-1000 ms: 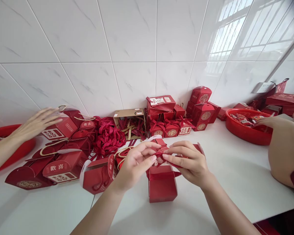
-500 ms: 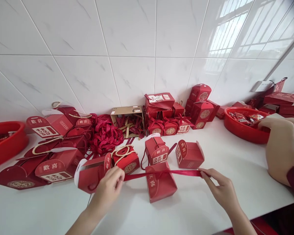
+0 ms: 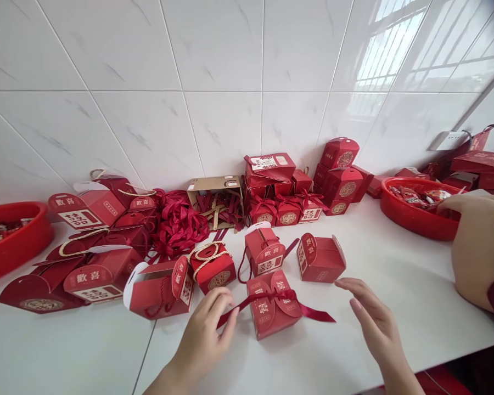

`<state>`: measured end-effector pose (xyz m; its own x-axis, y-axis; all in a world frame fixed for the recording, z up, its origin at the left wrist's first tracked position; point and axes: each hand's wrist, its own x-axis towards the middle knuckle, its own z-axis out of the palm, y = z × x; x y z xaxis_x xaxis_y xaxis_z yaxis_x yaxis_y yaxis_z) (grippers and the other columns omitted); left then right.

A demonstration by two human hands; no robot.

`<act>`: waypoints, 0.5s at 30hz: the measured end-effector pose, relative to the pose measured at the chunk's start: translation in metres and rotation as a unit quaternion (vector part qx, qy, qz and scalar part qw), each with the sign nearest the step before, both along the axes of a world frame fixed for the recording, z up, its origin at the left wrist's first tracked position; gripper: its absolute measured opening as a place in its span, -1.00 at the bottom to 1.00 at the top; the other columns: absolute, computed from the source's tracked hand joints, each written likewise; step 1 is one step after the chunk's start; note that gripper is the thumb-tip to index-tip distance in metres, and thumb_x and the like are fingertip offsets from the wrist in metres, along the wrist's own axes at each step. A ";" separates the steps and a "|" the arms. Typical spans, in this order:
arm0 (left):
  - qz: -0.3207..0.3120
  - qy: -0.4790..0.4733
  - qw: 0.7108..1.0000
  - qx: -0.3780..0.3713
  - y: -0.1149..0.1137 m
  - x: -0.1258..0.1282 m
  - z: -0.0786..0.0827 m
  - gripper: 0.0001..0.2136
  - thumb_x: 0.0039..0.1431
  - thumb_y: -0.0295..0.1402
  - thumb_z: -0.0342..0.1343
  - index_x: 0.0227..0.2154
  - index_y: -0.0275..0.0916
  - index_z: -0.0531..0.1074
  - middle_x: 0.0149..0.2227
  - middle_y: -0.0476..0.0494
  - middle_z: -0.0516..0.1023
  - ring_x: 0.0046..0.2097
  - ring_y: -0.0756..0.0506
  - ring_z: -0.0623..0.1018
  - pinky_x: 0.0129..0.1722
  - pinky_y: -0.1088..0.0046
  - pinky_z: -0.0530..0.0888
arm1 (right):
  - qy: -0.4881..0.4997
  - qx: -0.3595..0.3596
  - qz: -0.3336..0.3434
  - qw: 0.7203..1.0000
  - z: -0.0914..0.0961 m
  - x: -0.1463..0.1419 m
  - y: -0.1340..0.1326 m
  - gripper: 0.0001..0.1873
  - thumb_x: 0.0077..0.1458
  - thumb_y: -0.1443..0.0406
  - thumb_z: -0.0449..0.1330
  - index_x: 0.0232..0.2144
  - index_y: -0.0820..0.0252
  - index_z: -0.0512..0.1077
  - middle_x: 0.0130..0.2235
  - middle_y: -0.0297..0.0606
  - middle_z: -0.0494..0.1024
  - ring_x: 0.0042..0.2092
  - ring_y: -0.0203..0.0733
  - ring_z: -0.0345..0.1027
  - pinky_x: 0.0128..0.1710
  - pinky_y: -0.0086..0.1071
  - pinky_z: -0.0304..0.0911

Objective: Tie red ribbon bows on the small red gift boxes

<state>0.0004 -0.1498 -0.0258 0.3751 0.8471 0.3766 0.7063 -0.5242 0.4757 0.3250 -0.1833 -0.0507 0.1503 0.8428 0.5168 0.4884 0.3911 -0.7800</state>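
Lying between the two hands on the white worktop (image 3: 333, 362), a squat red card box (image 3: 278, 322) with overlapping rounded flaps sits to the right of the left hand (image 3: 208, 332) and to the left of the right hand (image 3: 370, 318). The left hand is nearer. A dark red satin ribbon (image 3: 286, 294) is knotted over the box top, its length running crosswise toward both hands; its left tail reaches the left hand's half-curled fingers, though whether they grip it I cannot tell. The right hand is empty, thumb and fingers parted, apart from the right tail. Beyond, an open brown cardboard carton (image 3: 209, 185) contains dark red and tan strips. Round red plastic basins at far left (image 3: 24, 249) and far right (image 3: 415, 222) hold small wrapped packets; a co-worker's hand (image 3: 461, 206) is at the right-hand one.
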 end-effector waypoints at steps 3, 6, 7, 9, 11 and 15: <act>-0.006 -0.049 0.998 -0.041 0.002 0.027 0.013 -0.83 0.24 -0.38 -0.03 -0.13 -0.14 0.36 -0.08 -0.21 0.39 -0.03 -0.16 0.47 -0.03 0.28 0.46 | -0.005 -0.052 0.089 0.995 0.013 -0.030 0.014 -0.74 0.26 0.19 0.03 -0.16 0.08 0.49 -0.16 -0.17 0.51 -0.11 -0.10 0.43 -0.15 -0.30 0.38; -0.013 -0.055 0.995 -0.076 0.005 0.046 0.013 -0.76 0.23 -0.33 0.01 -0.05 -0.13 0.39 -0.01 -0.24 0.35 0.03 -0.19 0.45 0.02 0.20 0.45 | -0.004 -0.163 0.137 0.977 0.018 -0.058 0.028 -0.61 0.33 0.14 -0.14 0.00 0.09 0.39 -0.12 -0.15 0.50 -0.09 -0.11 0.41 -0.09 -0.25 0.34; -0.015 -0.058 0.995 -0.081 0.006 0.050 0.011 -0.75 0.22 -0.32 0.03 -0.05 -0.13 0.39 0.00 -0.25 0.34 0.04 -0.21 0.44 0.03 0.18 0.45 | 0.005 -0.195 0.155 0.968 0.019 -0.064 0.031 -0.58 0.34 0.13 -0.18 0.06 0.08 0.33 -0.14 -0.17 0.51 -0.09 -0.12 0.41 -0.09 -0.24 0.33; -0.015 -0.068 0.994 -0.084 0.007 0.052 0.007 -0.74 0.20 -0.31 0.05 -0.05 -0.13 0.40 0.00 -0.25 0.34 0.06 -0.23 0.42 0.04 0.15 0.44 | 0.017 -0.244 0.192 0.951 0.020 -0.072 0.032 -0.56 0.35 0.10 -0.21 0.13 0.07 0.21 -0.24 -0.23 0.52 -0.19 -0.13 0.42 -0.15 -0.24 0.34; -0.024 -0.083 0.992 -0.094 0.008 0.049 0.004 -0.73 0.18 -0.33 0.07 -0.05 -0.11 0.40 0.01 -0.24 0.34 0.07 -0.23 0.42 0.05 0.14 0.43 | 0.011 -0.270 0.204 0.941 0.019 -0.075 0.028 -0.56 0.34 0.08 -0.21 0.16 0.07 0.13 -0.39 -0.32 0.47 -0.34 -0.16 0.37 -0.27 -0.27 0.33; -0.033 -0.140 0.975 -0.168 0.008 0.040 0.007 -0.46 0.08 -0.36 0.18 0.13 -0.04 0.18 0.08 -0.23 0.31 0.12 -0.23 0.38 0.05 0.16 0.42 | -0.010 -0.281 0.190 0.940 0.014 -0.076 0.012 -0.53 0.30 0.05 -0.11 0.17 0.09 0.08 -0.47 -0.41 0.33 -0.45 -0.23 0.23 -0.39 -0.34 0.23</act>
